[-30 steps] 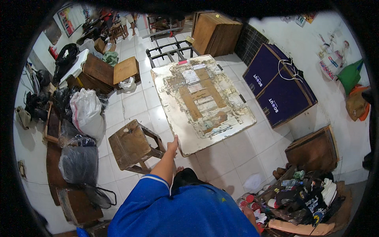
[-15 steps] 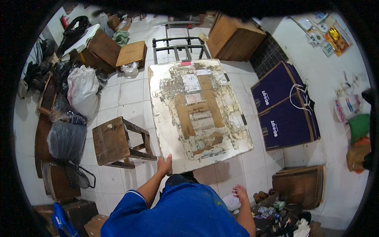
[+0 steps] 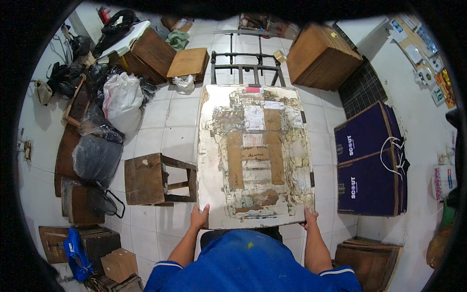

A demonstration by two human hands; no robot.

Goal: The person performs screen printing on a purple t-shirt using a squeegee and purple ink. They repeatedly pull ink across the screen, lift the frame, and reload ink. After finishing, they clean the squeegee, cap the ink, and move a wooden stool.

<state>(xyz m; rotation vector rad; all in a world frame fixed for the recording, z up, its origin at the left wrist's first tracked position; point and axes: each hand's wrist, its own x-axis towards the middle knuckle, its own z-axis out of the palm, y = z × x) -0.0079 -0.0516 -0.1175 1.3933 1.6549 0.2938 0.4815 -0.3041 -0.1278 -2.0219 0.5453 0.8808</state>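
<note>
A large, worn white board (image 3: 210, 160), layered with old tape, brown strips and paper scraps, lies flat in front of me, its near edge at my body. My left hand (image 3: 200, 217) grips its near left corner, thumb on top and fingers underneath. At the near right corner, my right hand (image 3: 310, 218) holds the edge the same way. Beyond the far edge a dark metal frame (image 3: 248, 67) sticks out; what lies beneath the board is hidden.
A wooden stool (image 3: 144, 179) stands close on the left, behind it a white sack (image 3: 121, 100) and plastic-wrapped bundles (image 3: 98, 160). Dark purple flat boxes (image 3: 367, 192) lean along the right. Brown stacks (image 3: 325, 58) stand at the far right and cardboard pieces (image 3: 119, 264) lie near left.
My right hand, free and open off to the right before, has come onto the board's near right corner. The board now sits straighter before me; the view has turned. My left hand keeps its corner.
</note>
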